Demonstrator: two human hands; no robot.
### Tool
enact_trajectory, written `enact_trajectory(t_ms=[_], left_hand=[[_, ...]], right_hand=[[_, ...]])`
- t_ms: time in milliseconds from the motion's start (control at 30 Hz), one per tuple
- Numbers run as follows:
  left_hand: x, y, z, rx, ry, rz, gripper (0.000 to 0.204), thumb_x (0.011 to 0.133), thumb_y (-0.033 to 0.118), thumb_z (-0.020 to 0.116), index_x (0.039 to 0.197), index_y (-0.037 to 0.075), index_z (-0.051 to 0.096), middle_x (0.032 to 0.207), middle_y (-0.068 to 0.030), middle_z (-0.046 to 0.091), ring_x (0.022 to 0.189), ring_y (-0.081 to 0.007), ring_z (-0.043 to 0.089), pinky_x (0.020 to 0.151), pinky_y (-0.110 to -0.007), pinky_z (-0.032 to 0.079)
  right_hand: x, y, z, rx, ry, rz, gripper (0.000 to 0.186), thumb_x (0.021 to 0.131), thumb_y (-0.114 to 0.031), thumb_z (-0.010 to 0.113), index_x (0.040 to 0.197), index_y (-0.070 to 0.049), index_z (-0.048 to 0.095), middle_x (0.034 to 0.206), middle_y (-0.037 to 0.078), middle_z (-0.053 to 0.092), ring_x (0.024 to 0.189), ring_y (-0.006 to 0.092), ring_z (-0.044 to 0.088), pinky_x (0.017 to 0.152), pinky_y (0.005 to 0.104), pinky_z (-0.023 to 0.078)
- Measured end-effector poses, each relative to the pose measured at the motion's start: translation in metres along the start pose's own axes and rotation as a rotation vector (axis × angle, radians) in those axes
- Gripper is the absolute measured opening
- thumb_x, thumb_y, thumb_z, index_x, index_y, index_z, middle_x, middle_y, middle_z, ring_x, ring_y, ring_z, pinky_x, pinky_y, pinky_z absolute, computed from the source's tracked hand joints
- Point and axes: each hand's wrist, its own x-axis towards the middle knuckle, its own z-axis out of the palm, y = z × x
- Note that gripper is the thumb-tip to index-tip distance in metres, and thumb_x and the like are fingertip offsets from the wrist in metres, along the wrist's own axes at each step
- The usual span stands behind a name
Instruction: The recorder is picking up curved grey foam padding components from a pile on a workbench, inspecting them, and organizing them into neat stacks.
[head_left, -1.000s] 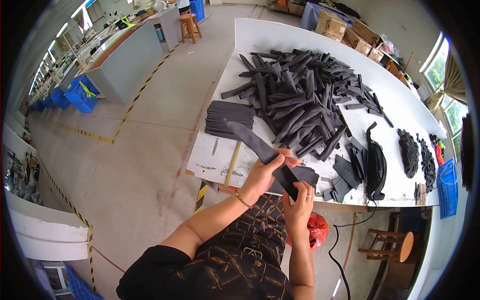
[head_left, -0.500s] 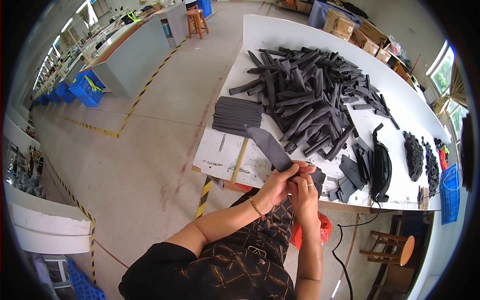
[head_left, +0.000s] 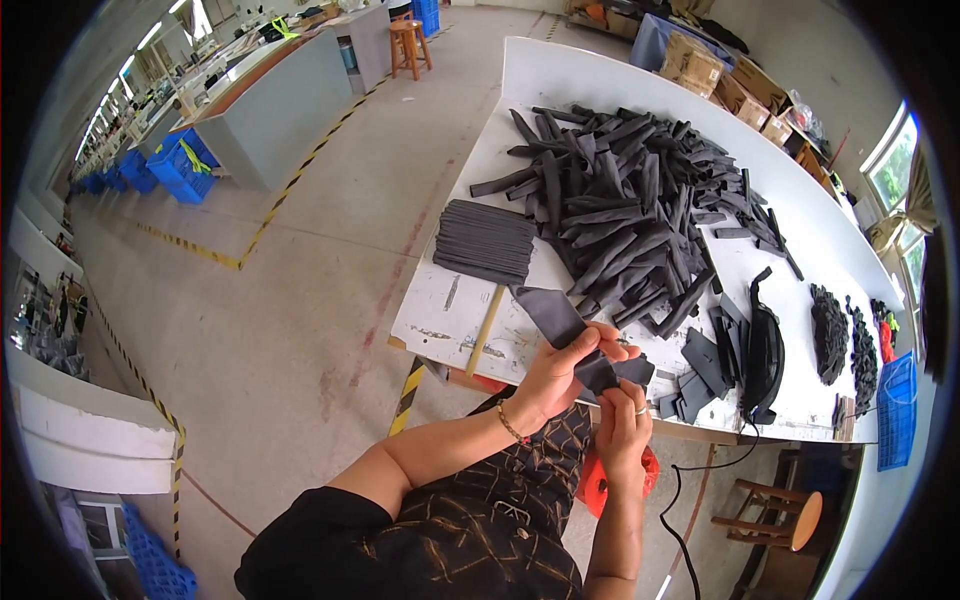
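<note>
A flat dark grey fabric strip (head_left: 550, 316) runs between my two hands, just over the table's near edge. Thumb and fingers of my left hand (head_left: 553, 378) are closed on its middle. Lower down and to the right, my right hand (head_left: 625, 428) pinches the strip's near end, which bends down between the hands. The far end points toward a neat stack of similar strips (head_left: 484, 243) at the table's left side. Behind lies a large loose heap of dark grey strips (head_left: 625, 205). Right of my hands are flat dark pieces (head_left: 707, 362) and a black curved pouch (head_left: 764, 345).
A yellowish stick (head_left: 486, 328) lies on the white table (head_left: 430, 305) by the stack. Black bunched pieces (head_left: 828, 335) sit farther right, near a blue crate (head_left: 897, 412). Below are a red bag (head_left: 596, 487), a black cable (head_left: 678, 500) and a wooden stool (head_left: 790, 518).
My right hand has moved down and slightly right from my left hand, bringing the strip's near end into sight between them. The view has shifted slightly.
</note>
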Motion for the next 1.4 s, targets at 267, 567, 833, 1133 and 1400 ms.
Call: enact_trajectory(t_ms=[267, 567, 833, 1133, 1400], left_hand=[[-0.008, -0.011, -0.011, -0.126, 0.053, -0.102, 0.026, 0.098, 0.028, 0.054, 0.106, 0.005, 0.059, 0.090, -0.0091, 0.068, 0.115, -0.0328, 0.059, 0.100, -0.043, 0.044], [-0.015, -0.015, -0.011, -0.165, 0.042, -0.149, 0.025, 0.098, 0.028, 0.053, 0.106, 0.004, 0.059, 0.092, -0.0091, 0.068, 0.119, -0.0325, 0.056, 0.104, -0.044, 0.041], [-0.015, -0.024, -0.017, -0.158, -0.005, -0.154, 0.027, 0.099, 0.027, 0.051, 0.109, 0.003, 0.058, 0.099, -0.0116, 0.067, 0.125, -0.0310, 0.051, 0.108, -0.044, 0.039], [0.007, -0.008, -0.019, -0.061, 0.001, -0.031, 0.046, 0.098, 0.039, 0.048, 0.126, 0.002, 0.054, 0.131, -0.0164, 0.057, 0.121, -0.0249, 0.053, 0.106, -0.042, 0.039], [0.016, 0.019, -0.018, -0.121, -0.205, 0.025, 0.040, 0.100, 0.034, 0.046, 0.127, 0.006, 0.055, 0.133, -0.0168, 0.055, 0.133, -0.0298, 0.042, 0.112, -0.049, 0.032]], right_hand=[[-0.005, 0.003, 0.011, 0.039, 0.020, 0.010, 0.015, 0.080, 0.005, 0.064, 0.092, -0.003, 0.058, 0.096, 0.015, 0.060, 0.076, 0.0342, 0.062, 0.063, 0.0385, 0.050], [-0.003, 0.003, 0.016, 0.067, -0.029, -0.011, 0.022, 0.079, 0.009, 0.064, 0.096, -0.001, 0.055, 0.094, 0.016, 0.058, 0.075, 0.0330, 0.061, 0.062, 0.0392, 0.050], [-0.006, 0.004, 0.017, 0.111, -0.020, 0.058, 0.016, 0.081, 0.006, 0.062, 0.094, -0.002, 0.057, 0.095, 0.018, 0.060, 0.076, 0.0370, 0.061, 0.063, 0.0393, 0.050], [0.002, -0.010, 0.039, 0.695, 0.331, 0.613, 0.008, 0.088, -0.005, 0.066, 0.087, -0.001, 0.059, 0.104, 0.004, 0.056, 0.089, 0.0100, 0.051, 0.080, 0.0241, 0.041], [0.019, -0.024, 0.016, 0.962, 0.295, 0.747, 0.034, 0.098, -0.016, 0.052, 0.126, 0.001, 0.050, 0.103, 0.004, 0.058, 0.084, 0.0127, 0.055, 0.079, 0.0268, 0.047]])
